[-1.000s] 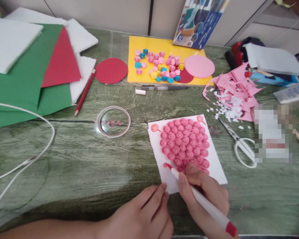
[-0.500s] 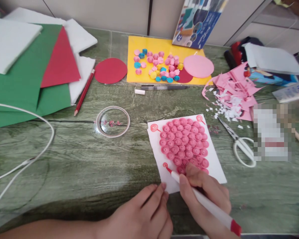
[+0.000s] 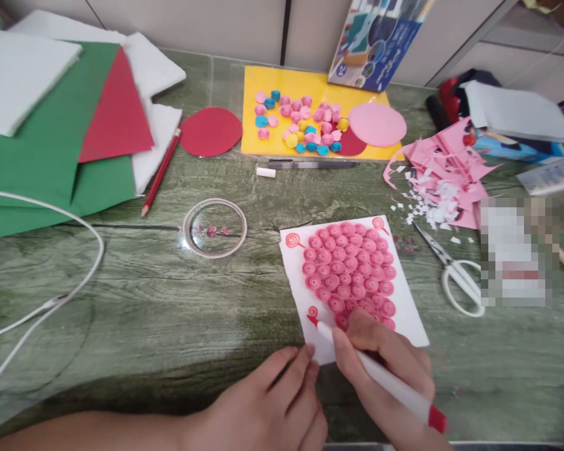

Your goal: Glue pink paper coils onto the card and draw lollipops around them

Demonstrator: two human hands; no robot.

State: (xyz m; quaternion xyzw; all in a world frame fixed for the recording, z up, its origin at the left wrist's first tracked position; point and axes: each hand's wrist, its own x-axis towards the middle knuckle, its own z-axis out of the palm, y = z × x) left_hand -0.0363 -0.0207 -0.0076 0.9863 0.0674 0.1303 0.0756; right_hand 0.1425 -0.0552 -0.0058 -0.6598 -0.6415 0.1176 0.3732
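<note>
A red felt-tip marker (image 3: 380, 373) is gripped in my right hand (image 3: 388, 360), its red tip on the lower left part of a white card (image 3: 411, 313). Pink paper coils (image 3: 350, 257) stand packed together over the card's middle. Small red spirals are drawn near its two upper corners, and another small red spiral (image 3: 313, 311) lies by the marker tip. My left hand (image 3: 282, 394) has its fingers closed together, fingertips pressed on the card's lower left edge; its thumb is hidden. My right hand covers the lowest coils.
Beyond the card lie a tape roll (image 3: 215, 228), a pen (image 3: 313, 165), a white cap (image 3: 266, 172) and a yellow sheet (image 3: 251, 81) bearing small coloured coils. To the right are scissors (image 3: 451, 269) and pink paper scraps (image 3: 446, 163). Green sheets (image 3: 32, 169), a red pencil (image 3: 162, 172) and a white cable (image 3: 96, 250) occupy the left.
The marker tip has shifted slightly down and left, just below the small spiral, and the marker's rear end has swung left. My left hand stays at the card's edge.
</note>
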